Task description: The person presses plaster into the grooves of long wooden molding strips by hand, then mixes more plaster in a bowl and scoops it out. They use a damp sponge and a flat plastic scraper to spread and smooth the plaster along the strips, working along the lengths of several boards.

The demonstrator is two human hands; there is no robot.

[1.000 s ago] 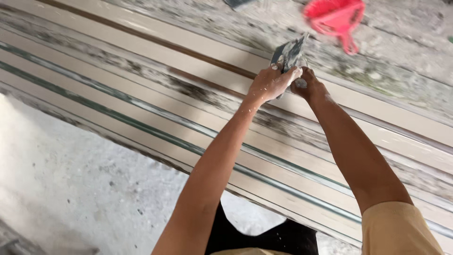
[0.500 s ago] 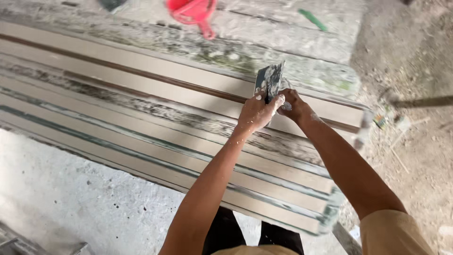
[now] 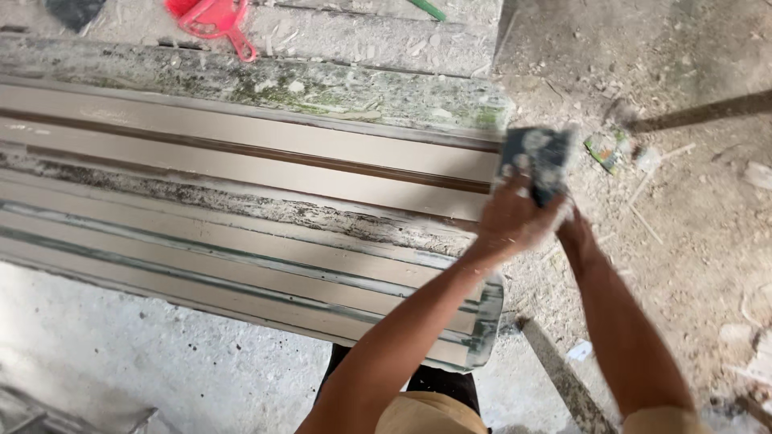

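Note:
My left hand (image 3: pixel 515 221) and my right hand (image 3: pixel 572 231) together grip a dark flat scraper blade (image 3: pixel 537 161) smeared with pale filler. The blade stands at the right end of a long moulded profile (image 3: pixel 241 169) with beige ridges and dark grooves. That profile lies on a plaster-crusted bench (image 3: pixel 305 88) running left to right. Both forearms reach up from the bottom of the view. My right hand is partly hidden behind my left.
A red plastic scoop (image 3: pixel 211 18) and a green stick (image 3: pixel 425 8) lie on the bench's far side. A dark flat piece (image 3: pixel 72 11) sits at the top left. Dusty ground with scraps (image 3: pixel 611 151) and a wooden slat (image 3: pixel 563 378) lies to the right.
Both hands have slid the scraper to the right along the profile, reaching its right end. The view has followed, so the ground on the right now shows.

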